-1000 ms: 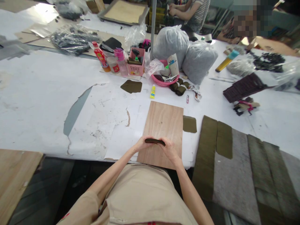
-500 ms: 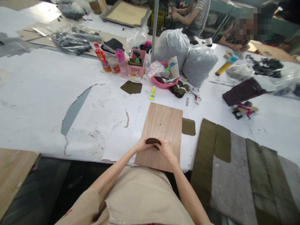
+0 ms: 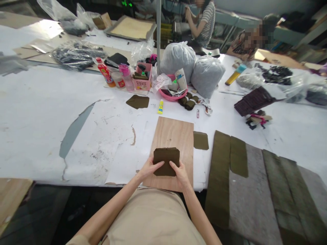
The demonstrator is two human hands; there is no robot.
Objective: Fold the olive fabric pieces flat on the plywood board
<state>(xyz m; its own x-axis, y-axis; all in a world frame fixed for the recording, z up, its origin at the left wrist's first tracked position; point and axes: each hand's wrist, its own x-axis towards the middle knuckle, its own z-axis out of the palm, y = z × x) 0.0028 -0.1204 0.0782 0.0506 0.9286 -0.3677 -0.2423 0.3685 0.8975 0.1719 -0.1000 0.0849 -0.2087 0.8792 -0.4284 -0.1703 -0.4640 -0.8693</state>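
Note:
Between both hands I hold a small stack of dark olive fabric pieces [image 3: 166,157], roughly square with cut corners, its face toward me. My left hand [image 3: 150,168] grips the left side, thumb on the front. On the right side my right hand [image 3: 181,172] grips likewise, thumb on the front. Their other fingers are mostly hidden behind the fabric. Below the stack lies a wooden board [image 3: 173,132]. A similar olive piece [image 3: 201,140] lies against the board's right edge, and another olive piece [image 3: 138,101] lies farther back on the white-covered table [image 3: 122,132].
A yellow glue tube [image 3: 160,107] lies beyond the board. Behind it stand a pink basin [image 3: 173,97], a pink box [image 3: 142,83], bottles and stuffed plastic bags [image 3: 207,76]. Olive strips [image 3: 219,170] on a grey board [image 3: 251,194] are at right. Two people sit at the back.
The fabric stack, seen bent and nearly edge-on before, is now flattened with its face toward me. My thumbs have come onto its front. The view has shifted slightly.

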